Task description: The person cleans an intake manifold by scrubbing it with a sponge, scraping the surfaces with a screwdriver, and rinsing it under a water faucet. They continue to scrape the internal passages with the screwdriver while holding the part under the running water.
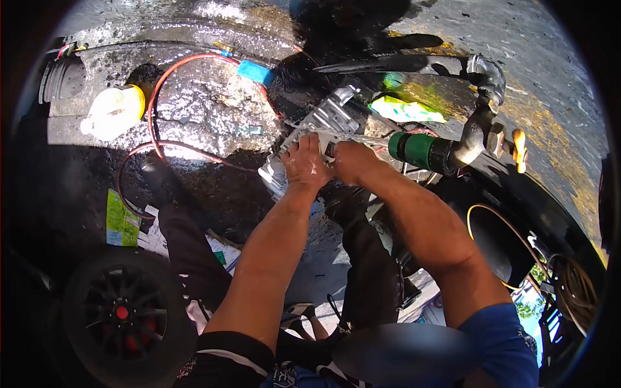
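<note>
A grey metal engine part [333, 115] lies on the wet ground in front of me. My left hand [306, 161] rests on its near side with the fingers spread. Just to the right, my right hand [352, 161] is closed around a small dark object [330, 149], too hidden to name. The two hands are almost touching. Beyond my right hand stands a tap pipe [477, 126] with a green hose fitting [414, 150], and a clear hose runs from it toward the metal part.
A red hose [152, 107] loops across the wet ground [200, 97] at left. Near it are a blue sponge [255, 73] and a white and yellow container [115, 112]. A wheel [123, 313] fills the lower left. A bright green packet [406, 110] lies beyond the metal part.
</note>
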A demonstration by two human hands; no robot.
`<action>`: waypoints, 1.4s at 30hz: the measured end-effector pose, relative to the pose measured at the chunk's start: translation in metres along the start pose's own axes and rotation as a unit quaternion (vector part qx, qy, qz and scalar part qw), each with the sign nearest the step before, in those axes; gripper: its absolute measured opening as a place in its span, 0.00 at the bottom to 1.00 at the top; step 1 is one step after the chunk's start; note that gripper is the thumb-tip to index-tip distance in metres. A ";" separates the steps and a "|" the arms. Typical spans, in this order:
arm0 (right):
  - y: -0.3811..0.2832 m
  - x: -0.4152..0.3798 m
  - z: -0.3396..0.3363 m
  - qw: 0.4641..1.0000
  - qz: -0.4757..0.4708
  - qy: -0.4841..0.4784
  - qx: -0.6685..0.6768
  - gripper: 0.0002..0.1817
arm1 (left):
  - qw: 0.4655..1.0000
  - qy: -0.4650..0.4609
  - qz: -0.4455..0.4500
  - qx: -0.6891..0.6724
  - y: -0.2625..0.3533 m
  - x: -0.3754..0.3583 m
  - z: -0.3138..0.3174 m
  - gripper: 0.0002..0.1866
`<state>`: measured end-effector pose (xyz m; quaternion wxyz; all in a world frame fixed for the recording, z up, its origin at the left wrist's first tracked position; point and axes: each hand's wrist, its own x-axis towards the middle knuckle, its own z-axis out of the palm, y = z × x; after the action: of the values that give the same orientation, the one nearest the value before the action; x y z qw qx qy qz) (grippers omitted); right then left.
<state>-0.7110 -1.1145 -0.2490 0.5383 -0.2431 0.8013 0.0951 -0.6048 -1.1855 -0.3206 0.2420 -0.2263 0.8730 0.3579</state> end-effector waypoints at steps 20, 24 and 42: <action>0.005 0.008 0.006 0.998 -0.021 0.041 0.032 0.22 | 0.997 0.034 -0.040 -0.049 -0.008 0.018 -0.002 0.45; 0.002 0.029 0.020 0.998 -0.004 0.042 0.050 0.15 | 0.997 0.061 -0.028 -0.045 -0.021 0.007 0.006 0.48; 0.071 -0.007 0.021 0.890 -0.291 0.331 -0.118 0.08 | 0.985 0.142 0.049 -0.085 -0.088 0.017 -0.021 0.44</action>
<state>-0.7267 -1.0427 -0.2583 0.2124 -0.5443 0.8095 -0.0577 -0.5738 -1.2613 -0.3626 0.0779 -0.2516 0.8749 0.4065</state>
